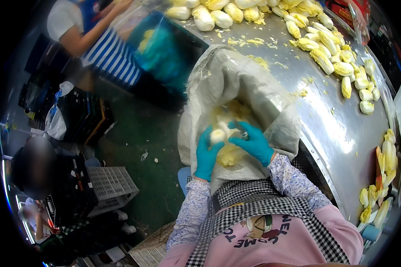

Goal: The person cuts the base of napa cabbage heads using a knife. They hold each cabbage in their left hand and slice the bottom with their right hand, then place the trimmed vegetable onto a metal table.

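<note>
Both of my hands wear teal gloves and are inside the mouth of a large whitish woven sack (pixel 205 75). My left hand (pixel 206 153) is curled round a small baby cabbage (pixel 218 136), its round white base facing up. Close beside it, my right hand (pixel 255 141) has thumb and fingers bent round a second pale baby cabbage (pixel 231 132). A small glint shows between those fingers, too unclear to name. Below the hands, yellow cabbage leaves (pixel 230 155) lie in the sack; its bottom is hidden.
A metal table (pixel 294 129) curves along the right, with several trimmed baby cabbages (pixel 325 44) and leaf scraps. At the far left, a person in a striped apron (pixel 113 55) stands by a blue bag (pixel 160 53). A grey plastic crate (pixel 113 184) rests on the green floor.
</note>
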A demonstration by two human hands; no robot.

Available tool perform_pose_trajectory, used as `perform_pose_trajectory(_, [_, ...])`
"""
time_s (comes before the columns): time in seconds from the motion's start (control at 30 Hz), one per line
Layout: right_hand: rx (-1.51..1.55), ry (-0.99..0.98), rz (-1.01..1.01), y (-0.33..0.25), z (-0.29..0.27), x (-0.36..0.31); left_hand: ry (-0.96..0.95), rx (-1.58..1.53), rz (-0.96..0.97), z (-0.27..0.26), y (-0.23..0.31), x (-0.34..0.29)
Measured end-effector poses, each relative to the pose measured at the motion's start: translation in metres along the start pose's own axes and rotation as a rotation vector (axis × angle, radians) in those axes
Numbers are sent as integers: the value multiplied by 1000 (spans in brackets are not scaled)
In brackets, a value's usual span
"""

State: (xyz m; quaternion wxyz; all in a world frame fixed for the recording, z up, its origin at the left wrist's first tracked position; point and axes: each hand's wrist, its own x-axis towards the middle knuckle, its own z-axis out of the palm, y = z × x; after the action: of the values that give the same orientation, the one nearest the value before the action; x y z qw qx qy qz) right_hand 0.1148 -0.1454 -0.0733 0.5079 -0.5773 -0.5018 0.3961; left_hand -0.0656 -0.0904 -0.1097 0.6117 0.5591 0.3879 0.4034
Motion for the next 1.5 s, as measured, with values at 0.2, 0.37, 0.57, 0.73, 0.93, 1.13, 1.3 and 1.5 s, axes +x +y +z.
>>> perform_pose_trajectory(0.2, [221,-238,357,0,-4,7,-115,-79,-33,-8,-7,-2])
perform_pose_trajectory(0.37, [264,-217,359,-8,0,4,-127,-251,-168,-14,-7,-9])
perform_pose_trajectory(0.57, [275,42,303,6,22,3,-50,-203,-91,23,10,-13])
perform_pose_trajectory(0.73, [281,141,216,14,24,3,7,-55,-94,23,18,-8])
perform_pose_trajectory(0.93, [37,327,174,58,13,12,-54,-172,-80,10,40,-9])
perform_pose_trajectory(1.13, [-165,439,206,71,-3,20,-95,-23,43,9,35,-9])
perform_pose_trajectory(1.3, [-308,417,-3,58,-9,15,-159,-530,-234,-2,21,-6])
perform_pose_trajectory(1.5, [247,19,256,-4,3,1,-109,-678,-282,-1,10,-4])
